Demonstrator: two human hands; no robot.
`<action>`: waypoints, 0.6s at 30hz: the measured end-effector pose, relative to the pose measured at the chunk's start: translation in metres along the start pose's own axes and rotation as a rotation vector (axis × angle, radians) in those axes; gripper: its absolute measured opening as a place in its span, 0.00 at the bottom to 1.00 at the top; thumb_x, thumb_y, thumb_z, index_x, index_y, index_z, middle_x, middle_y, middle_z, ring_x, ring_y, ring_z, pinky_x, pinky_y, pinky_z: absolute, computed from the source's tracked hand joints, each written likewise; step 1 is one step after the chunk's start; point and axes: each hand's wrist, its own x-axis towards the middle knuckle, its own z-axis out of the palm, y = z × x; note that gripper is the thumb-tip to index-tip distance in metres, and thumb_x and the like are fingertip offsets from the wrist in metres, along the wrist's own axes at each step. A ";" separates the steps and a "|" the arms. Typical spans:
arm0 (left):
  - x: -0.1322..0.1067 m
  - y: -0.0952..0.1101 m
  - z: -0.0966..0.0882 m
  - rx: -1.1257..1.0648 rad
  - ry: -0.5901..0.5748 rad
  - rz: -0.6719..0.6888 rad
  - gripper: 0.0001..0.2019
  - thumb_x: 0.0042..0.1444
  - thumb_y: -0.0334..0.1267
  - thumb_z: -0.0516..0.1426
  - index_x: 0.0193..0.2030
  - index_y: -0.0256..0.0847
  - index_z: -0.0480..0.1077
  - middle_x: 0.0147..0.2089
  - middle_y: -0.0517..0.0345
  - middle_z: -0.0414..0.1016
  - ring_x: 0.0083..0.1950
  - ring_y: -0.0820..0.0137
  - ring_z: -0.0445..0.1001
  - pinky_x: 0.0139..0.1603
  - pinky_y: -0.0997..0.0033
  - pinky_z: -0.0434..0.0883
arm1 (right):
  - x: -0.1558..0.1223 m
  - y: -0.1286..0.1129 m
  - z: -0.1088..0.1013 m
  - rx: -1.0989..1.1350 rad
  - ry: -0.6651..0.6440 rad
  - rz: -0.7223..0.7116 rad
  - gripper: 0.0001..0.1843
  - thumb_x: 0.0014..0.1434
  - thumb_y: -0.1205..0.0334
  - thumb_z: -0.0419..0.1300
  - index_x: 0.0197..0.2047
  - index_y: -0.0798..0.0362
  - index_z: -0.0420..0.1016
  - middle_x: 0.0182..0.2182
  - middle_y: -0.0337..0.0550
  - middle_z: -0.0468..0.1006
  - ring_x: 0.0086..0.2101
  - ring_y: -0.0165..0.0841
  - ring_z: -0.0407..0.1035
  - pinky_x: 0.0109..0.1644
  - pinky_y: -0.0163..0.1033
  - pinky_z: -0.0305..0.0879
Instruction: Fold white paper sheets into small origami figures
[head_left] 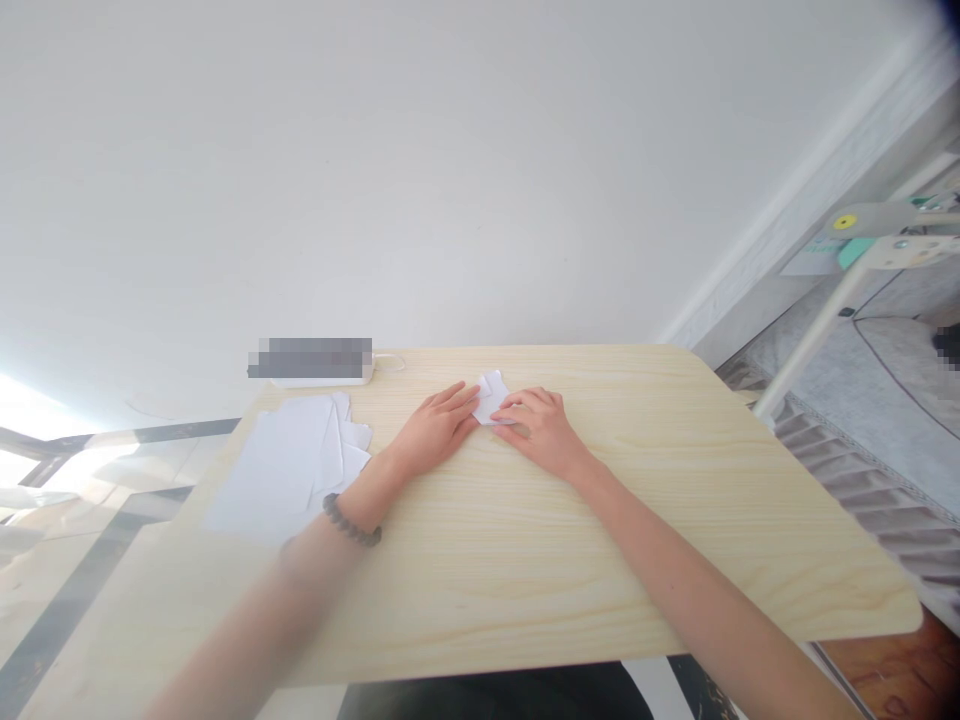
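A small folded white paper (493,395) lies on the light wooden table (600,560) near its far edge. My left hand (435,428) rests flat on the table with its fingers stretched out, the fingertips pressing the paper's left edge. My right hand (541,425) lies palm down with slightly curled fingers, the fingertips pressing the paper's right and near side. A dark bead bracelet (351,523) sits on my left wrist.
A loose stack of white paper sheets (289,465) lies at the table's left. A white box-like object (319,372) with a blurred top stands at the far edge against the white wall. A lamp or stand (862,250) rises beyond the table's right side.
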 end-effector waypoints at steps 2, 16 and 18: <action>0.000 0.001 0.000 0.023 -0.017 0.007 0.20 0.61 0.42 0.42 0.58 0.40 0.57 0.62 0.54 0.55 0.63 0.64 0.49 0.59 0.59 0.56 | 0.000 0.000 0.000 -0.054 0.000 0.008 0.09 0.56 0.56 0.54 0.35 0.46 0.75 0.39 0.40 0.73 0.42 0.34 0.60 0.47 0.44 0.48; 0.000 0.010 -0.004 0.128 -0.029 0.092 0.19 0.60 0.41 0.43 0.55 0.38 0.59 0.56 0.46 0.60 0.60 0.62 0.54 0.58 0.57 0.56 | 0.002 0.014 0.003 0.129 0.015 0.200 0.12 0.58 0.58 0.49 0.32 0.51 0.72 0.31 0.40 0.71 0.30 0.28 0.64 0.36 0.35 0.57; 0.000 0.012 -0.005 0.136 -0.027 0.103 0.18 0.60 0.40 0.43 0.54 0.38 0.59 0.54 0.46 0.62 0.58 0.62 0.57 0.57 0.57 0.57 | 0.004 0.014 0.005 0.102 0.019 0.247 0.13 0.58 0.57 0.49 0.30 0.52 0.71 0.30 0.40 0.70 0.29 0.28 0.64 0.35 0.35 0.57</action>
